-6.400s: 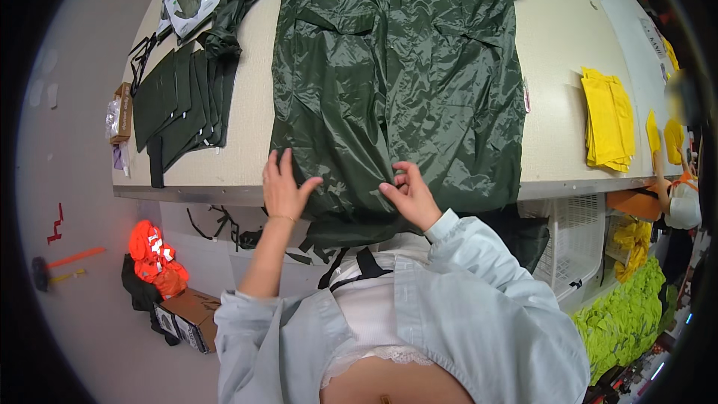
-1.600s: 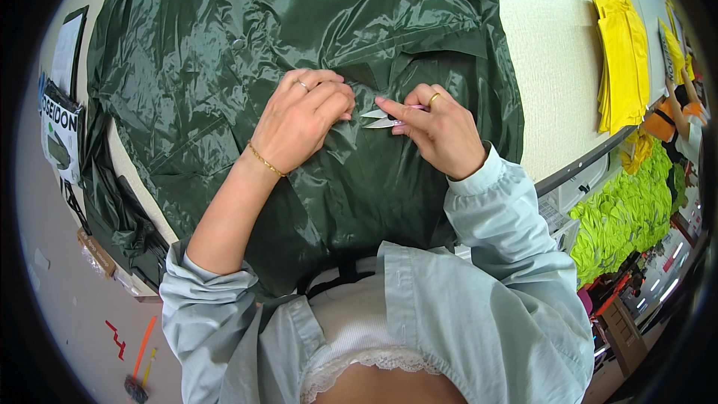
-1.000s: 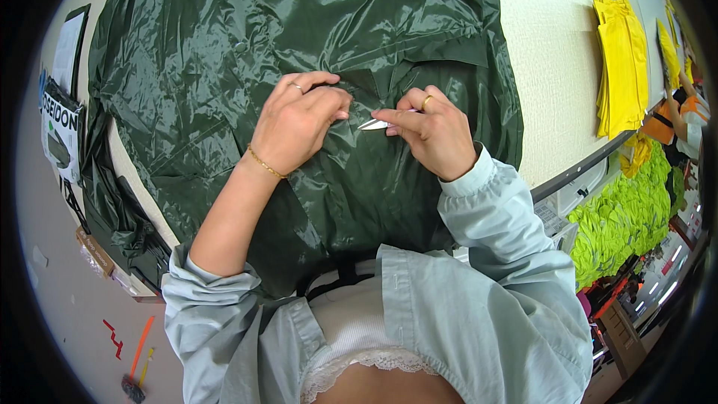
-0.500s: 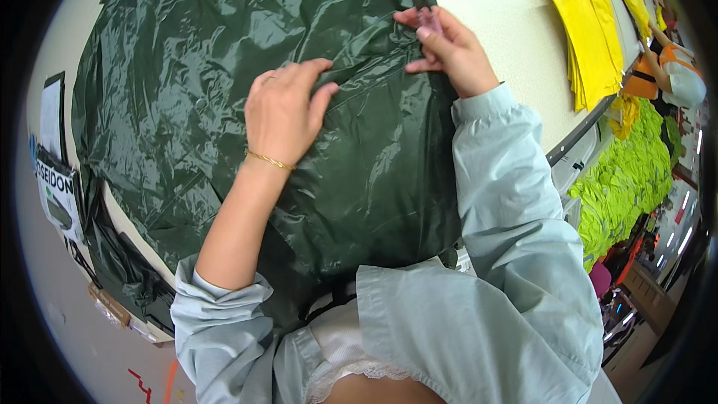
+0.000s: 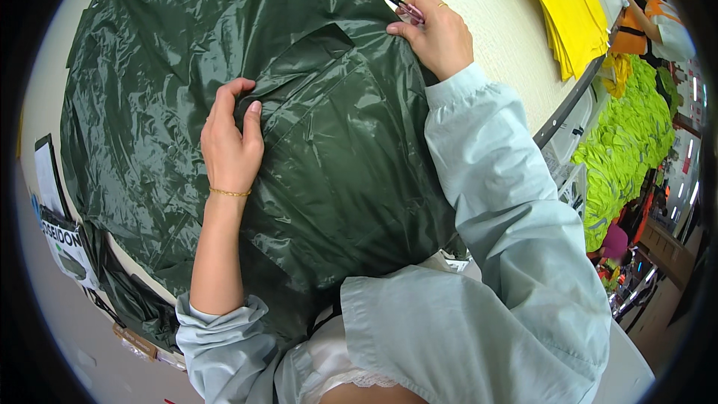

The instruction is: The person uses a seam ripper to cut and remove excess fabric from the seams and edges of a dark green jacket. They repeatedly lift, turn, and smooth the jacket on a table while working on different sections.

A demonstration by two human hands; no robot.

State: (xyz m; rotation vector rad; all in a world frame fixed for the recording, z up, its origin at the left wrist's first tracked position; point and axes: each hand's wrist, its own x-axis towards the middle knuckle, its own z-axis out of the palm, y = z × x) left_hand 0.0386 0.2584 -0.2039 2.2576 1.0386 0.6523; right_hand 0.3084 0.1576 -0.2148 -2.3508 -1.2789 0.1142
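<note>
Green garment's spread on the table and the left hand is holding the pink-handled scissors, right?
Wrong hand: the head view shows the right hand holding the pink-handled scissors. The green garment is spread on the table, as you say.

Cream table (image 5: pixel 501 52), green garment (image 5: pixel 336 157) (creased), yellow stack (image 5: pixel 570 15)

Your right hand (image 5: pixel 443 36) hides part of the scissors (image 5: pixel 412 13). The view's top edge cuts off the green coat (image 5: pixel 336 172) and yellow stack (image 5: pixel 570 15); your jacket (image 5: pixel 479 329) covers the coat's near end. Clutter (image 5: pixel 634 293) far right is too small to tell.
</note>
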